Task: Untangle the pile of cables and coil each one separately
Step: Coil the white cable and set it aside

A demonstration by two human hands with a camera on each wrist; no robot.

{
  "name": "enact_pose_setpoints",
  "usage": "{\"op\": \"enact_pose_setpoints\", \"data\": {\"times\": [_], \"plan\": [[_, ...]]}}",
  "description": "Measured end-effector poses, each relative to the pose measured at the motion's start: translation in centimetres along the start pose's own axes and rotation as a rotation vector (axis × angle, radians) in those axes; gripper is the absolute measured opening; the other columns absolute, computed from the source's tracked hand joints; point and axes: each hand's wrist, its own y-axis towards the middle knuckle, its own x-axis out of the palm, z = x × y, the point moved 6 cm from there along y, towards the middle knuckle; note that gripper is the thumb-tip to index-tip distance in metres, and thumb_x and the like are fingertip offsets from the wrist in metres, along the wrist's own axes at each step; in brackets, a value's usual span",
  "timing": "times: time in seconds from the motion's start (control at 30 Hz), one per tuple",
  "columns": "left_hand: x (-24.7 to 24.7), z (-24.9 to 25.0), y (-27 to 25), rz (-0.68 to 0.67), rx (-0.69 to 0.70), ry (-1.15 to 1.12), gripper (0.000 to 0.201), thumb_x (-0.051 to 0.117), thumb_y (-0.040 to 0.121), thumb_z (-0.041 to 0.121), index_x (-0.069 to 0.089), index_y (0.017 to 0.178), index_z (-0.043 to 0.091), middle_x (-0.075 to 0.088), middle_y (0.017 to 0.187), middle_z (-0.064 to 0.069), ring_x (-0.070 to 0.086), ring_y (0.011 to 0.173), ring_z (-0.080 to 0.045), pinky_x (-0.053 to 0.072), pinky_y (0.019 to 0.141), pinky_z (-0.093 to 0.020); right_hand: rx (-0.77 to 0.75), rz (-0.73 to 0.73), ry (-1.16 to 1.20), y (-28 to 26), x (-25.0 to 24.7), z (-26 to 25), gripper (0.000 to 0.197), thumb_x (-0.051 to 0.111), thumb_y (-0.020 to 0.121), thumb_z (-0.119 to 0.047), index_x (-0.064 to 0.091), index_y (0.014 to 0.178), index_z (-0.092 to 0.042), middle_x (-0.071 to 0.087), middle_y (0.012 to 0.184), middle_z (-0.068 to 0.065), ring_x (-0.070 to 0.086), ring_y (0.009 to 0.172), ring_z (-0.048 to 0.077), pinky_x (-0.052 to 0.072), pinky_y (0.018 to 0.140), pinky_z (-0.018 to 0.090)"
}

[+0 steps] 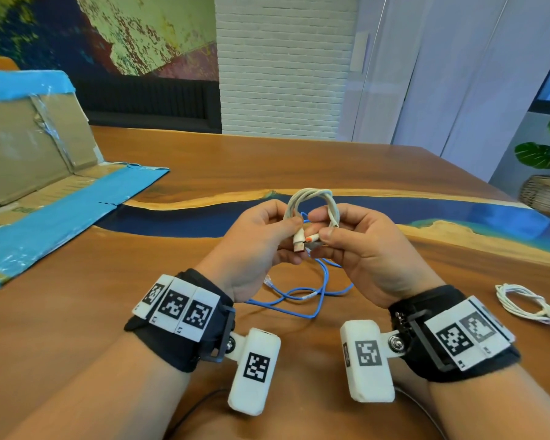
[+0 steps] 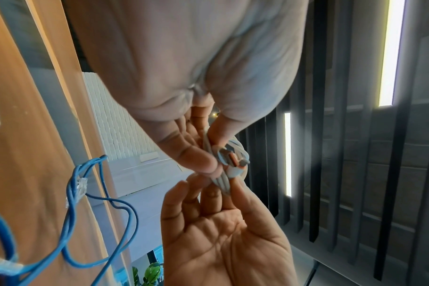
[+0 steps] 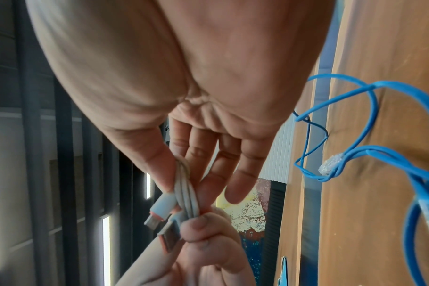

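On the wooden tabletop (image 1: 299, 160) one white coil (image 1: 526, 302) lies done; both hands pinch a second white cable (image 1: 311, 203); beneath it, the blue cable (image 1: 302, 296) remains loose.

The lower run of the white coil (image 1: 311, 206) is hidden between the left hand (image 1: 254, 246) and right hand (image 1: 365, 249). The blue cable (image 1: 302, 295) passes out of sight under both wrists. At 3 o'clock, the second white cable (image 1: 521, 303) is cut by the picture's edge. At 9 o'clock, the cardboard (image 1: 29, 173) runs off frame. In both wrist views the palms are blurred.
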Motion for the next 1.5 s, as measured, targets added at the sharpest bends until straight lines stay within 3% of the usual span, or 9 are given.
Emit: {"op": "enact_pose_setpoints", "data": {"times": [0.17,0.33,0.5,0.7,0.83,1.0,1.2,1.33,1.5], "plan": [[0.2,0.2,0.0,-0.039,0.021,-0.011,0.007,0.051,0.104,0.009,0.058,0.103,0.008,0.061,0.074,-0.006,0.055,0.060,-0.019,0.038,0.051,-0.027,-0.001,0.040,0.056,0.1,-0.2,-0.1,0.026,0.068,0.077,-0.007,0.071,0.103,-0.006,0.075,0.091,0.018,0.072,0.083,0.029,0.059,0.081,0.038],[0.1,0.4,-0.1,-0.088,0.013,-0.109,0.017,0.049,0.097,0.002,0.062,0.096,0.011,0.058,0.079,-0.004,0.044,0.060,-0.013,0.025,0.053,-0.029,0.005,0.035,0.083,0.0,-0.1,-0.1,0.027,0.069,0.076,-0.009,0.072,0.102,-0.007,0.075,0.090,0.018,0.072,0.081,0.026,0.060,0.078,0.036],[0.4,0.5,-0.3,-0.128,0.007,-0.105,0.009,0.066,0.082,0.011,0.058,0.085,0.014,0.053,0.075,-0.004,0.050,0.063,-0.016,0.037,0.055,-0.029,0.048,0.056,0.072,0.0,0.1,0.2,0.027,0.069,0.081,-0.005,0.069,0.108,-0.003,0.075,0.090,0.019,0.071,0.077,0.026,0.059,0.067,0.031],[-0.4,0.6,0.2,0.032,0.074,-0.055,0.022,0.071,0.086,-0.008,0.065,0.105,0.002,0.064,0.080,-0.011,0.062,0.065,-0.020,0.055,0.059,-0.027,0.082,0.177,0.108,0.0,-1.0,0.0,0.020,0.060,0.092,0.005,0.068,0.110,-0.002,0.075,0.084,0.016,0.071,0.069,0.023,0.058,0.060,0.026],[-1.0,0.6,0.3,0.134,0.116,-0.076,0.018,0.078,0.083,0.003,0.066,0.096,0.004,0.068,0.076,-0.014,0.067,0.063,-0.021,0.055,0.057,-0.026,0.080,0.214,0.138,0.0,-1.3,-0.3,0.021,0.060,0.092,0.006,0.067,0.111,-0.001,0.074,0.083,0.015,0.071,0.070,0.022,0.060,0.065,0.026],[-1.9,1.1,0.4,0.205,0.180,0.073,0.012,0.078,0.086,0.016,0.073,0.092,0.007,0.077,0.088,-0.012,0.074,0.083,-0.023,0.056,0.075,-0.032,0.102,0.203,0.218,0.0,-1.4,-0.4,0.024,0.058,0.092,0.006,0.066,0.114,-0.001,0.074,0.081,0.014,0.072,0.069,0.021,0.060,0.063,0.026],[-3.4,2.6,0.1,0.314,0.354,0.037,0.004,0.074,0.090,0.014,0.075,0.093,0.016,0.074,0.083,-0.003,0.068,0.084,-0.017,0.051,0.069,-0.027,0.080,0.185,0.213,0.0,-1.3,-0.7,0.037,0.068,0.076,-0.002,0.067,0.113,0.000,0.073,0.080,0.015,0.071,0.068,0.022,0.059,0.061,0.026],[-2.7,1.9,0.4,0.249,0.266,0.096,0.008,0.075,0.090,0.013,0.078,0.096,0.010,0.075,0.080,-0.001,0.067,0.077,-0.010,0.049,0.063,-0.015,0.068,0.158,0.243,0.0,-1.1,-0.8,0.041,0.069,0.075,-0.004,0.067,0.115,-0.001,0.073,0.083,0.017,0.071,0.070,0.023,0.060,0.063,0.026],[-2.0,1.1,0.6,0.200,0.204,0.189,0.011,0.076,0.090,0.020,0.081,0.094,0.011,0.076,0.080,0.000,0.065,0.074,0.000,0.047,0.064,-0.011,0.044,0.157,0.186,-0.1,-0.6,-0.6,0.034,0.068,0.081,0.001,0.066,0.115,-0.001,0.074,0.084,0.020,0.073,0.069,0.026,0.060,0.064,0.027]]}}
